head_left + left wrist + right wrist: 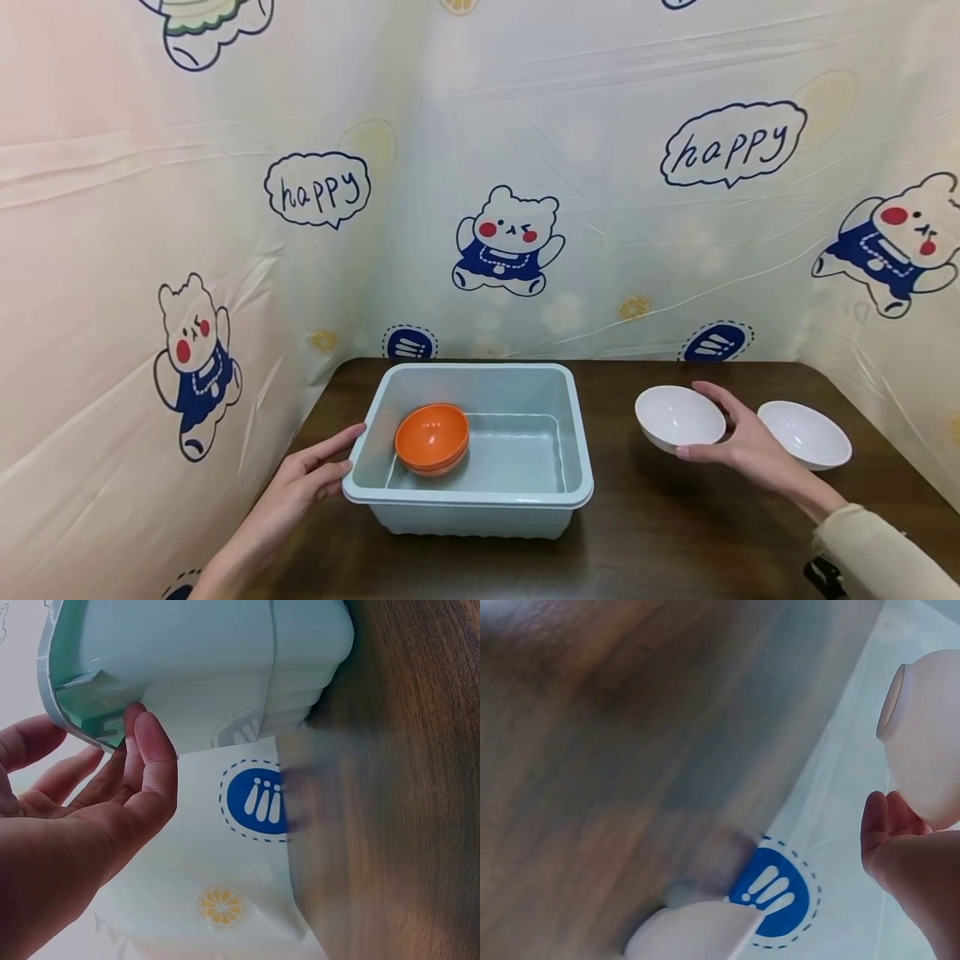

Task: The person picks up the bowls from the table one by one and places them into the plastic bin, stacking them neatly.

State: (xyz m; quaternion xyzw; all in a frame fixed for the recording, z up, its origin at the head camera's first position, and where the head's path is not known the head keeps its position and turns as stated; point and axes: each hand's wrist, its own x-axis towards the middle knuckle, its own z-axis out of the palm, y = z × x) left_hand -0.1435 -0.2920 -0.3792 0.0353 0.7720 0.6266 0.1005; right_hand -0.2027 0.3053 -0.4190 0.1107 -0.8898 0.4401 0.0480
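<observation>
A light blue plastic basin [468, 500] stands on the table, with orange bowls [432, 437] stacked inside at its left. My left hand [311, 467] holds the basin's left rim; the left wrist view shows curled fingers [154, 746] under the lip. Right of the basin, my right hand [738, 442] grips a white bowl [678, 417] by its right side, thumb at the near rim. In the right wrist view this bowl [930, 742] is raised off the table, its foot ring showing. A second white bowl [806, 433] sits on the table beyond the right hand.
The dark wooden table [622, 533] runs under everything. A pale cloth [600, 167] printed with bears and the word happy hangs behind the table and along both sides.
</observation>
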